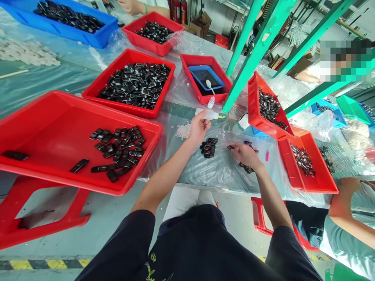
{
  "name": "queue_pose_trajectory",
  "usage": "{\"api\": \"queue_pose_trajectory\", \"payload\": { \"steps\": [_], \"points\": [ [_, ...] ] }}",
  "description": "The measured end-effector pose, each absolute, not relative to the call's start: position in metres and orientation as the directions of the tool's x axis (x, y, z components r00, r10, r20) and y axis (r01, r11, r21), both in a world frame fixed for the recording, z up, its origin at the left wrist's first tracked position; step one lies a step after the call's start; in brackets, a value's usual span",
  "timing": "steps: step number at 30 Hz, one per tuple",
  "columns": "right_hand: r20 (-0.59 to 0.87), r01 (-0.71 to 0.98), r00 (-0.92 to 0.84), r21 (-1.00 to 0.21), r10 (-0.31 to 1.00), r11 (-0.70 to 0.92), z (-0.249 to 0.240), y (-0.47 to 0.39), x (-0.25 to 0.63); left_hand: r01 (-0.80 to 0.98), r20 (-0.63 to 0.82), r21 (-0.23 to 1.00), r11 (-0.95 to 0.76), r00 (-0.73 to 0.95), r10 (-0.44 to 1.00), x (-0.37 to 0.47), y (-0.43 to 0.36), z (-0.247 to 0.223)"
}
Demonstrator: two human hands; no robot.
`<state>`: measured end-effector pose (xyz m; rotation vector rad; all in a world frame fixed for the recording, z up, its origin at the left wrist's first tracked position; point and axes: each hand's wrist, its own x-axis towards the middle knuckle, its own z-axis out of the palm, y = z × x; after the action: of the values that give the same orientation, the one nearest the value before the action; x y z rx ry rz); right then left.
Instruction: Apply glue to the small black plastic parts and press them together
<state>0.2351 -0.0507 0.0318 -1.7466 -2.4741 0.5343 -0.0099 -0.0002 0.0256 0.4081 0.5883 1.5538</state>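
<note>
My left hand [198, 128] grips a small white squeeze bottle [208, 114] with a yellow-green tip that points right. Just below it lies a small stack of black rectangular parts [208, 147] on the plastic-covered table [202, 171]. My right hand [245, 154] rests on the table to the right, its fingers pinching one small black part [230, 147]. More black parts [247, 168] lie under and beside that hand. A pink pen-like tool [267, 155] lies right of it.
A big red tray [43, 128] with loose black parts stands at left; further red trays [307, 183] and blue ones ring the work spot. Green frame posts [249, 54] rise behind. A co-worker's arm [345, 210] is at right. A white pellet heap [183, 130] lies near my left hand.
</note>
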Motion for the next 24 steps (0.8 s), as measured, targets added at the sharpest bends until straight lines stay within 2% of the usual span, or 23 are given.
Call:
{"api": "queue_pose_trajectory", "payload": {
  "steps": [7,9,11,13,16,18,21,24],
  "points": [
    [0.049,0.797,-0.246,-0.558,0.968,0.231,0.033,-0.005,0.221,-0.805,-0.074,0.593,-0.018,-0.077,0.994,-0.012,0.004,0.018],
    [0.037,0.657,-0.262,-0.725,0.964,0.206,0.034,0.001,0.218,-0.802,-0.074,0.597,-0.021,-0.081,0.994,-0.013,0.005,0.017],
    [-0.022,0.439,-0.288,-0.892,0.957,0.111,0.035,0.004,0.215,-0.798,-0.082,0.603,-0.018,-0.084,0.993,-0.013,0.005,0.017],
    [-0.072,0.223,-0.304,-0.975,0.950,-0.002,0.033,0.004,0.212,-0.795,-0.085,0.607,-0.014,-0.082,0.993,-0.013,0.005,0.017],
    [-0.116,0.010,-0.318,-0.993,0.941,-0.119,0.023,0.004,0.211,-0.790,-0.080,0.613,-0.023,-0.091,0.993,-0.012,0.004,0.017],
    [-0.177,-0.034,-0.341,-0.979,0.923,-0.200,0.013,0.005,0.211,-0.781,-0.082,0.624,-0.030,-0.104,0.991,-0.011,0.004,0.017],
    [-0.257,0.013,-0.348,-0.963,0.902,-0.269,0.000,0.007,0.214,-0.767,-0.090,0.641,-0.031,-0.114,0.989,-0.011,0.004,0.016],
    [-0.211,0.118,-0.294,-0.976,0.932,-0.184,-0.008,0.006,0.218,-0.763,-0.085,0.646,-0.034,-0.117,0.989,-0.010,0.004,0.016]
  ]
}}
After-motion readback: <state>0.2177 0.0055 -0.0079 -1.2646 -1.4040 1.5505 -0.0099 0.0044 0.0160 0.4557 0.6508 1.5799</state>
